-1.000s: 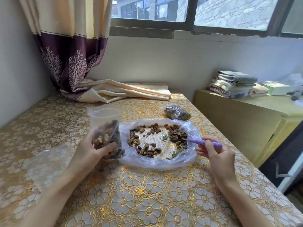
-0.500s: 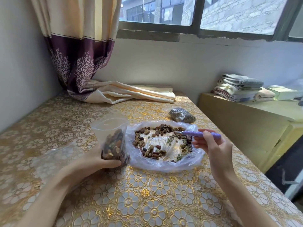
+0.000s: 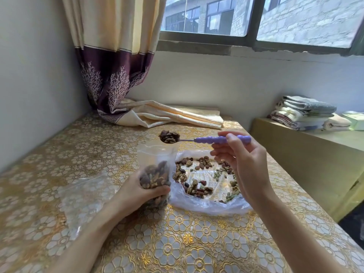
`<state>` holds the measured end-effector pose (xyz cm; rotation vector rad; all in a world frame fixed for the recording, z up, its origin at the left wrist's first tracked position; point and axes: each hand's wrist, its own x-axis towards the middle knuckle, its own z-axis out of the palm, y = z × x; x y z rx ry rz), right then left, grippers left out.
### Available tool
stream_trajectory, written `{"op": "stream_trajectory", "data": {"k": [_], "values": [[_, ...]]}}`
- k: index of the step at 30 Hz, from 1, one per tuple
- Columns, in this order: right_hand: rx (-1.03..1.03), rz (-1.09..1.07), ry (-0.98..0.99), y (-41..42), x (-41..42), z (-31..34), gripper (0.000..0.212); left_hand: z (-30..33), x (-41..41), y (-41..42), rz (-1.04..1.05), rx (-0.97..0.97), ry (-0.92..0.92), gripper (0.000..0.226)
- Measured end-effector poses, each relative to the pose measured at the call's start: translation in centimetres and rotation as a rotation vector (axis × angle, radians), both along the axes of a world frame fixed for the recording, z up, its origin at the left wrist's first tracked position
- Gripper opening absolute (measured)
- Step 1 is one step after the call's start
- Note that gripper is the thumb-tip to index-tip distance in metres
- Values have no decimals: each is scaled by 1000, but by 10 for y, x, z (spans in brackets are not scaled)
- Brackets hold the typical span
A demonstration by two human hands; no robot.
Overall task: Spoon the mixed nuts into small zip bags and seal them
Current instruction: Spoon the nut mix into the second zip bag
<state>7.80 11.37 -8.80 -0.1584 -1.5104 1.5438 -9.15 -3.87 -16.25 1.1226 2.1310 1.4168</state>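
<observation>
Just right of the left hand, whose curled fingers grip the soft, slumping zip bag low round its heavy nut-filled belly, the right hand pinches the spoon, its loose heap poised above the bag's mouth.

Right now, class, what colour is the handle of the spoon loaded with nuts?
The bumpy plastic spoon handle is purple, gripped by the right hand; head view.

Clear glossy plastic zip bag; purple plastic-handled spoon
</observation>
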Motion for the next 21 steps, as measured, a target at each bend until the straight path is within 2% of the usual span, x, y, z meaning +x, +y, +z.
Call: {"op": "stream_trajectory", "data": {"k": [4,8,11,15,21], "values": [[68,52,-49,-7,-5,-3,19,-1,-1,2,67,43,63,42],[194,87,-119,-9,-3,-4,23,-1,-2,1,80,10,27,51],[229,95,-135,-8,0,-5,25,0,0,1,80,35,-5,49],[160,105,-104,-3,4,-6,25,0,0,0,84,24,12,54],[-89,4,11,16,24,-16,19,-1,1,0,45,44,14,59]]}}
